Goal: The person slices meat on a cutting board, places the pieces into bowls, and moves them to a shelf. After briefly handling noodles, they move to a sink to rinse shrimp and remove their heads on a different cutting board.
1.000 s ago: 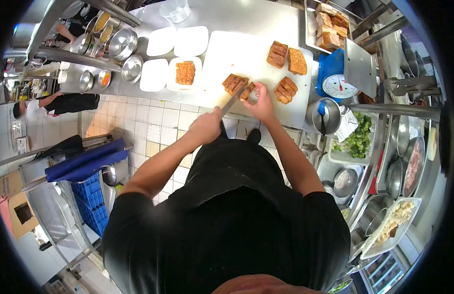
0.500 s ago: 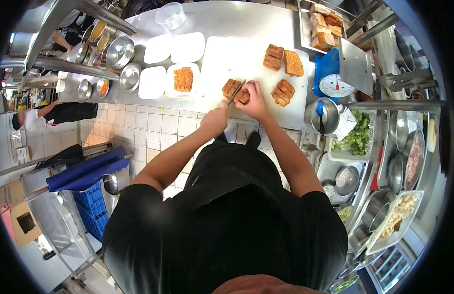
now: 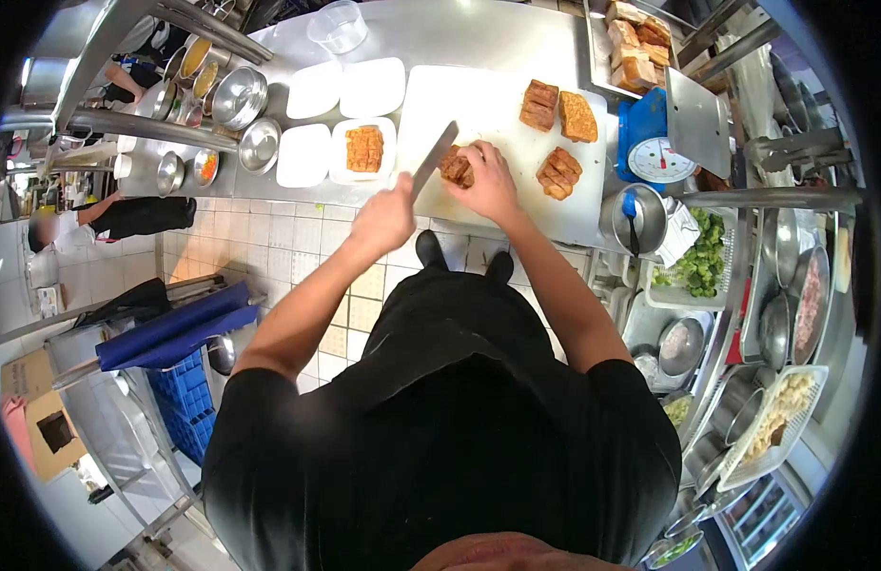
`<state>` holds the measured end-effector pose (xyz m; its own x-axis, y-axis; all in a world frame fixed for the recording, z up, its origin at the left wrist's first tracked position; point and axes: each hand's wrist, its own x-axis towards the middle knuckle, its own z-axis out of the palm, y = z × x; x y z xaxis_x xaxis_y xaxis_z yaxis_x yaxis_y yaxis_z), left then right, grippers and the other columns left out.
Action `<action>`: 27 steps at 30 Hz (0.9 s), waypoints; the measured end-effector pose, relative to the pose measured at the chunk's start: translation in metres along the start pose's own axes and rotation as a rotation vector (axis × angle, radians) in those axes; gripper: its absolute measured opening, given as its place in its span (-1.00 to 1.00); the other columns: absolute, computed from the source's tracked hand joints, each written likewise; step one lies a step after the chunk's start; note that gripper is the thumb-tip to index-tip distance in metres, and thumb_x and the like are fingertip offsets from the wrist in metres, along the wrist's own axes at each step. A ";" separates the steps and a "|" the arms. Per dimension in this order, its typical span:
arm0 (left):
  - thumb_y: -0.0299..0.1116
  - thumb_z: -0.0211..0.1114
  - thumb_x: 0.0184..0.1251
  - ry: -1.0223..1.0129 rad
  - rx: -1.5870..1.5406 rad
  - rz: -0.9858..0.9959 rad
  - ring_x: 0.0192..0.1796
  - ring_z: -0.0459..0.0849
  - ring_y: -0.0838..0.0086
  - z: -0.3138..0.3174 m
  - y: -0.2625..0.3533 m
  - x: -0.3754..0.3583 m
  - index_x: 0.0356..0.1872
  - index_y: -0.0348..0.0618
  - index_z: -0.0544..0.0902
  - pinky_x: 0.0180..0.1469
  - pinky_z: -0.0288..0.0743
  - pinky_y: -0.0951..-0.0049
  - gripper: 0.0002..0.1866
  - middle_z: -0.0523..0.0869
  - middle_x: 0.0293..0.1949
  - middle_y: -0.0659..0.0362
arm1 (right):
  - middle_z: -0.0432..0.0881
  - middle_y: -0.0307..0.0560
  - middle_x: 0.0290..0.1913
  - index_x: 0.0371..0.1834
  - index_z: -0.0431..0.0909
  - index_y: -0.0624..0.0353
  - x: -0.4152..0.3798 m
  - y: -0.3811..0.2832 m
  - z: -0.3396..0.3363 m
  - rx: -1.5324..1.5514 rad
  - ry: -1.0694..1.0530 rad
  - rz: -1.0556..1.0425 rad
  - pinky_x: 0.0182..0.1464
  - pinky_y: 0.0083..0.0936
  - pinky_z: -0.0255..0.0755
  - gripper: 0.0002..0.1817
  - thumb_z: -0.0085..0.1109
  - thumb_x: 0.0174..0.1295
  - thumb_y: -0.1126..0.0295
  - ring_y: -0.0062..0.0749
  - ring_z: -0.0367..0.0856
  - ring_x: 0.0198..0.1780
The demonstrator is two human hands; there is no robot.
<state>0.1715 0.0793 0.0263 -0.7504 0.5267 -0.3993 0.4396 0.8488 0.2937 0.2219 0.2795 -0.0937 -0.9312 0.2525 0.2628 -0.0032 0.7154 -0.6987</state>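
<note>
My left hand (image 3: pixel 387 217) is wrapped round the handle of a kitchen knife (image 3: pixel 436 159). Its blade points up and away over the left part of a white cutting board (image 3: pixel 502 88), just left of the meat. With its fingers curled, my right hand (image 3: pixel 489 185) grips a browned slab of roast pork (image 3: pixel 454 167), partly hidden beneath it. On the board's right lie a scored pork piece (image 3: pixel 538 105), a golden-crusted piece (image 3: pixel 578 117) and a sliced piece (image 3: pixel 559 174). A white dish (image 3: pixel 390 152) to the left holds cut golden-crusted pork (image 3: pixel 364 149).
Other white dishes (image 3: pixel 303 155) and a clear tub (image 3: pixel 337 29) stand left of the board. Right of it are a blue scale (image 3: pixel 661 158), a metal bowl (image 3: pixel 640 221) and a tray of pork slabs (image 3: pixel 640 48). A person (image 3: pixel 127 219) is at far left.
The knife has come off the meat and swung left, its blade now beside the piece. My right hand has shifted over the pork and covers more of it. The view has moved slightly.
</note>
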 end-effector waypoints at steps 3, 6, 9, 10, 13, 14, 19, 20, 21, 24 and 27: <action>-0.38 0.06 0.47 -0.049 -0.014 0.009 -0.10 0.73 -0.29 0.003 0.026 0.043 0.10 -0.28 0.38 -0.03 0.55 -0.23 -0.71 0.73 -0.23 -0.35 | 0.49 0.04 0.10 0.04 0.53 0.08 0.000 0.010 0.008 0.025 -0.049 0.058 0.22 -0.08 0.47 -0.42 0.54 -0.09 0.25 0.07 0.53 0.16; -0.47 0.08 0.35 -0.122 0.016 0.013 0.01 0.75 -0.22 0.015 0.034 0.059 0.13 -0.27 0.39 0.06 0.59 -0.14 -0.65 0.74 -0.13 -0.34 | 0.49 0.01 0.06 0.02 0.53 0.04 0.001 0.011 0.005 0.052 -0.058 0.085 0.18 -0.09 0.48 -0.44 0.54 -0.10 0.27 0.07 0.54 0.11; -0.46 0.07 0.37 -0.195 0.057 -0.004 0.04 0.75 -0.18 0.002 0.039 0.045 0.15 -0.28 0.39 0.09 0.59 -0.12 -0.65 0.75 -0.10 -0.30 | 0.48 0.00 0.05 -0.01 0.52 0.03 -0.001 0.012 0.000 0.073 -0.067 0.105 0.15 -0.09 0.50 -0.46 0.54 -0.10 0.29 0.09 0.55 0.09; -0.46 0.06 0.37 -0.223 0.082 -0.011 0.04 0.75 -0.17 -0.006 0.036 0.033 0.15 -0.29 0.39 0.09 0.59 -0.12 -0.65 0.75 -0.10 -0.30 | 0.48 -0.01 0.05 -0.02 0.52 0.03 -0.001 0.012 0.000 0.082 -0.069 0.107 0.14 -0.09 0.50 -0.47 0.54 -0.10 0.29 0.09 0.55 0.08; -0.45 0.06 0.40 -0.217 0.081 -0.005 0.04 0.76 -0.15 0.001 0.032 0.041 0.15 -0.28 0.39 0.09 0.59 -0.13 -0.66 0.75 -0.09 -0.28 | 0.48 0.00 0.05 -0.02 0.52 0.03 -0.004 0.012 0.004 0.106 -0.001 0.054 0.13 -0.09 0.50 -0.46 0.55 -0.10 0.30 0.10 0.55 0.07; -0.44 0.07 0.41 -0.198 0.064 -0.002 0.04 0.76 -0.15 0.009 0.029 0.049 0.15 -0.27 0.39 0.08 0.60 -0.13 -0.67 0.75 -0.09 -0.28 | 0.48 0.01 0.06 -0.02 0.52 0.03 -0.004 0.013 0.006 0.101 -0.005 0.045 0.13 -0.09 0.50 -0.46 0.55 -0.10 0.30 0.10 0.55 0.07; -0.34 0.09 0.44 -0.065 0.018 0.040 -0.08 0.75 -0.24 0.033 0.042 0.082 0.09 -0.24 0.40 0.00 0.59 -0.16 -0.70 0.75 -0.21 -0.32 | 0.46 0.01 0.10 -0.02 0.55 0.03 -0.005 0.018 0.010 0.104 0.070 -0.004 0.14 -0.10 0.50 -0.43 0.60 -0.15 0.27 0.09 0.56 0.07; -0.33 0.09 0.45 -0.067 0.005 0.035 -0.08 0.75 -0.24 0.029 0.044 0.079 0.08 -0.23 0.40 0.00 0.59 -0.16 -0.71 0.75 -0.21 -0.32 | 0.46 0.03 0.10 -0.01 0.54 0.04 -0.004 0.020 0.009 0.101 0.075 -0.004 0.14 -0.09 0.51 -0.42 0.59 -0.16 0.29 0.11 0.56 0.08; -0.32 0.07 0.46 -0.089 0.027 0.048 -0.07 0.75 -0.24 0.026 0.040 0.075 0.07 -0.22 0.40 0.01 0.58 -0.18 -0.72 0.75 -0.19 -0.33 | 0.47 0.04 0.10 -0.01 0.54 0.04 -0.007 0.018 0.009 0.102 0.074 0.002 0.13 -0.08 0.51 -0.42 0.58 -0.16 0.31 0.13 0.56 0.08; -0.41 0.08 0.42 -0.185 0.089 0.010 0.00 0.76 -0.19 0.026 0.028 0.068 0.09 -0.25 0.41 0.07 0.61 -0.13 -0.71 0.76 -0.12 -0.30 | 0.46 0.06 0.11 -0.03 0.53 0.04 -0.005 0.014 0.009 0.112 0.041 0.022 0.14 -0.06 0.51 -0.42 0.58 -0.19 0.34 0.15 0.57 0.07; -0.47 0.05 0.40 -0.283 0.134 -0.002 0.00 0.76 -0.21 0.018 0.017 0.040 0.10 -0.26 0.38 0.07 0.61 -0.14 -0.72 0.74 -0.12 -0.34 | 0.46 0.05 0.09 -0.04 0.53 0.03 -0.002 0.017 0.007 0.120 0.027 0.038 0.13 -0.06 0.51 -0.43 0.58 -0.19 0.34 0.14 0.57 0.04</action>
<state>0.1580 0.1157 -0.0003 -0.5928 0.5004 -0.6310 0.5135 0.8384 0.1825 0.2211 0.2864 -0.1105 -0.9214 0.2967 0.2509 -0.0128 0.6223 -0.7826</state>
